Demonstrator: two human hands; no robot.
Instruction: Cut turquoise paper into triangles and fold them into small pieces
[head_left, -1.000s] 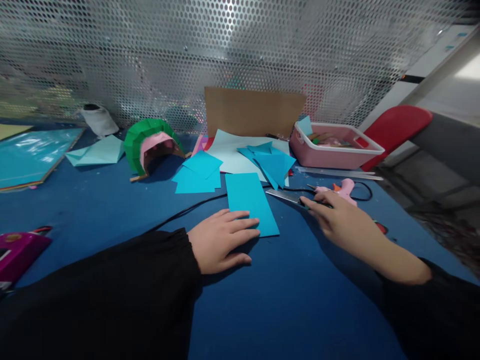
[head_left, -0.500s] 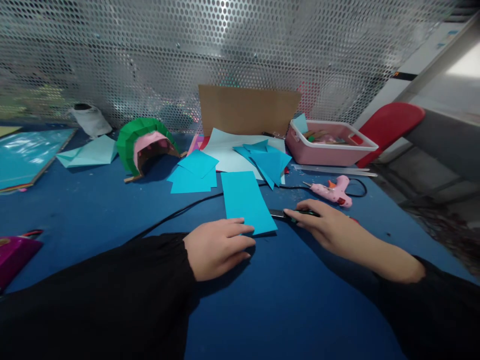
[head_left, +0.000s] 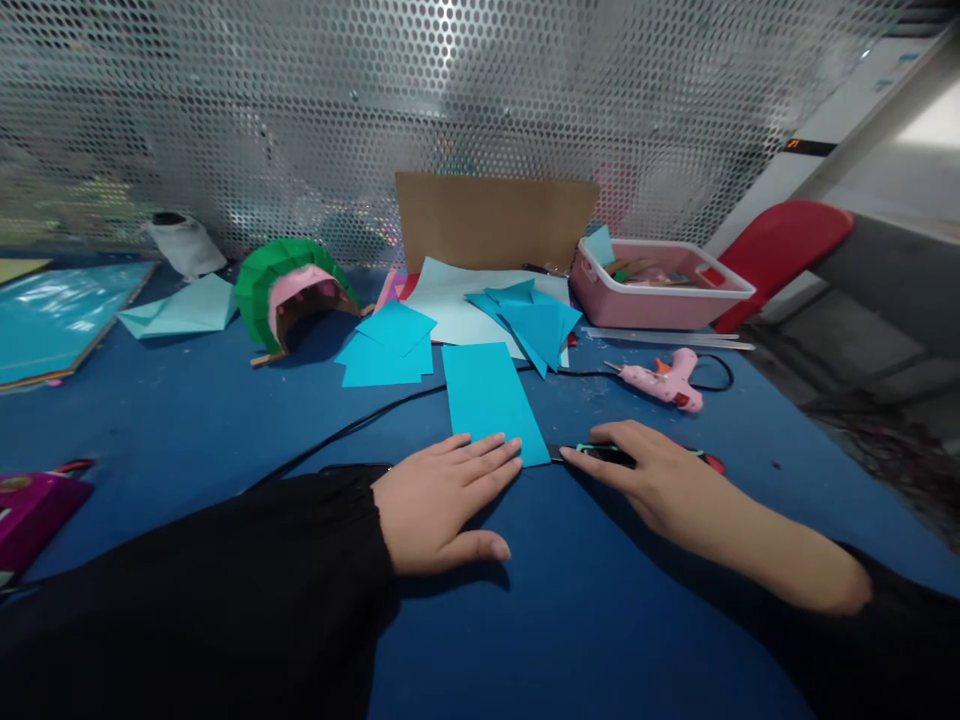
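Observation:
A bright blue rectangle of paper [head_left: 495, 395] lies on the table, its near right corner towards me. My left hand [head_left: 448, 505] rests flat on its near edge, fingers stretched out and thumb spread. In my right hand [head_left: 649, 470] is a utility knife [head_left: 606, 455] with a black and teal handle, pointing left, its blade at the paper's near right corner. Whether the tip is under the paper or only touches it, I cannot tell. Cut blue paper squares [head_left: 394, 345] lie beyond the paper to the left, and folded blue pieces [head_left: 534, 318] to the right.
A pink glue gun [head_left: 667, 380] with a black cable lies to the right, before glue sticks [head_left: 667, 340] and a pink basket [head_left: 652, 305]. A green and pink cardboard shape [head_left: 289, 275] stands at left. Cardboard [head_left: 495, 220] leans against the perforated metal wall [head_left: 300, 120].
My left hand has flattened and spread on the paper. My right hand has drawn the knife slightly towards me, from the paper's right edge to its near right corner.

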